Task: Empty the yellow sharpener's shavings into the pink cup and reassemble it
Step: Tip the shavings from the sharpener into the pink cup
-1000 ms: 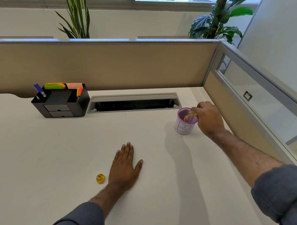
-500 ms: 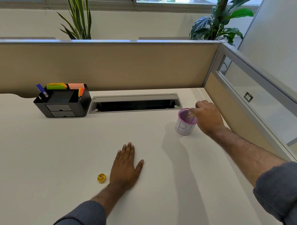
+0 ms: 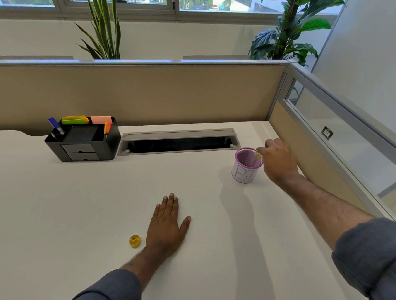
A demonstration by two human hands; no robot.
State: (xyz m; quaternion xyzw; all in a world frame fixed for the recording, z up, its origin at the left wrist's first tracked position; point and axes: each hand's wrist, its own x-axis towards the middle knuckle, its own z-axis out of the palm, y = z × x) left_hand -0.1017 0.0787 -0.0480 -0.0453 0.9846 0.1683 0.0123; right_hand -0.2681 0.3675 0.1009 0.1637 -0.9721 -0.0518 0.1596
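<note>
I am seeing the right hand (image 3: 278,163) pinching a small yellowish sharpener part (image 3: 258,155) over the near-right rim of the pink cup (image 3: 246,168); the part is mostly hidden by the fingers, so its shape is hard to make out. The cup's contents are not showing. The left hand (image 3: 167,223) is lying flat with fingers spread, holding nothing, well in front and to the left of the cup. I am counting one cup, two hands and one yellow sharpener piece (image 3: 135,241) resting just left of the flat hand. Compared with half a second ago, the pinched part is showing more clearly at the rim.
</note>
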